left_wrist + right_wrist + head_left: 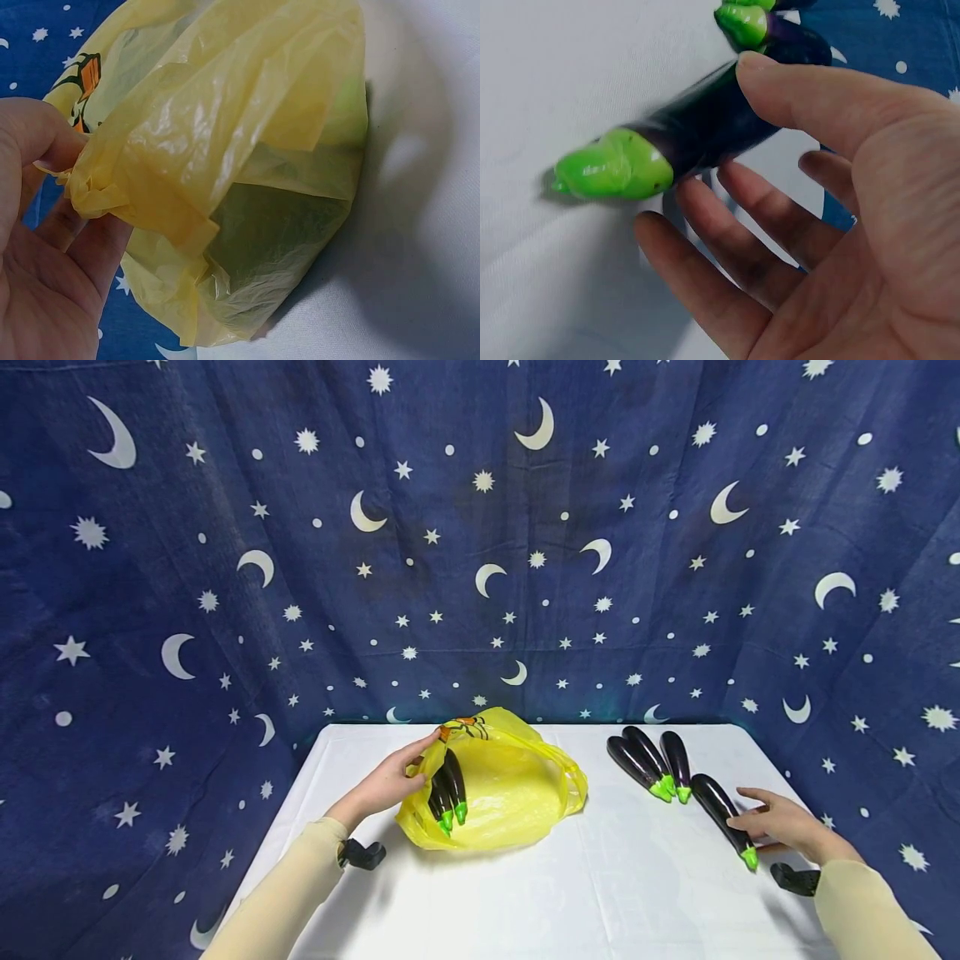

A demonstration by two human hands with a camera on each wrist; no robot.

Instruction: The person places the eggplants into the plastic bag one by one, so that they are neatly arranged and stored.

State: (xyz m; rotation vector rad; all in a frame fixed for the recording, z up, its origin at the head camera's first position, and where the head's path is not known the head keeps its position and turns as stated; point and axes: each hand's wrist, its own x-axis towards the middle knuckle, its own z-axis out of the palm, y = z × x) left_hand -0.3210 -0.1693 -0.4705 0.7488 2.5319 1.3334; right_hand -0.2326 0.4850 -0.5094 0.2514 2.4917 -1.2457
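A yellow plastic bag (510, 789) lies on its side with its mouth spread toward me. My left hand (390, 783) pinches the left edge of that mouth; in the left wrist view the bunched film (105, 180) sits between thumb and fingers. Inside the bag are dark purple eggplants (453, 781) with green caps, partly hidden by the film. At the right, my right hand (787, 827) is at a single eggplant (716, 802) lying on the table. The right wrist view has the thumb over this eggplant (712, 120), the other fingers loosely spread along its side.
Behind the single eggplant lies a group of three more eggplants (643, 758), caps toward me. The table (525, 902) has a white cover. A dark blue curtain (525, 610) with moons and stars stands behind the table and along both sides.
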